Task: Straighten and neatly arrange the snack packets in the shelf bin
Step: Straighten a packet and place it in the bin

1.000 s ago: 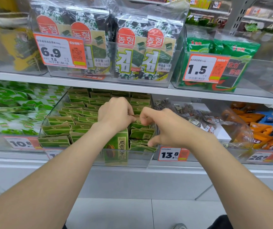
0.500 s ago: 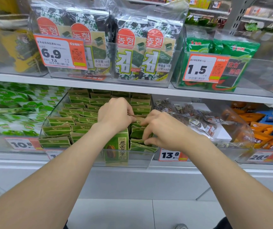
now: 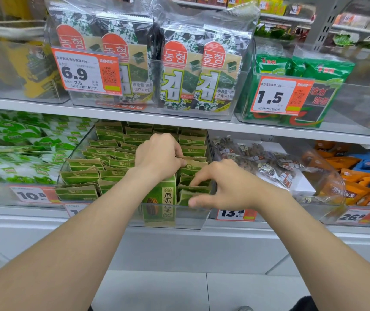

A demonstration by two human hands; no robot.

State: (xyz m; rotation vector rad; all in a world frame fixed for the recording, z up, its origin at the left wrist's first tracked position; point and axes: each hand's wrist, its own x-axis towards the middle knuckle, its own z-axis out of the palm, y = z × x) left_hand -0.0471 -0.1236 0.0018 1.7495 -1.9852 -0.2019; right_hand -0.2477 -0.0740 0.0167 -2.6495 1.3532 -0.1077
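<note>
Both hands are inside the clear shelf bin (image 3: 193, 218) on the lower shelf. My left hand (image 3: 159, 157) is curled tight, its thumb and fingers pinching the top edge of one of the snack packets (image 3: 112, 151) in the right-hand column. My right hand (image 3: 226, 185) is spread wider: its fingers (image 3: 198, 178) reach down behind the front few packets of that column and its thumb presses their front, so the small bunch is held between them.

The packets are green with tan tops, standing on edge in rows from front to back. The left rows lean and overlap unevenly. One packet (image 3: 160, 199) stands upright at the front, face out, below my left wrist.

A bin to the left (image 3: 11, 144) holds green and white bags, and one to the right (image 3: 269, 167) holds clear bags of brown wrapped sweets, with orange and blue packs (image 3: 359, 173) beyond. On the shelf above, clear bins hold seaweed packs (image 3: 179, 70) and green packs (image 3: 321, 70).
</note>
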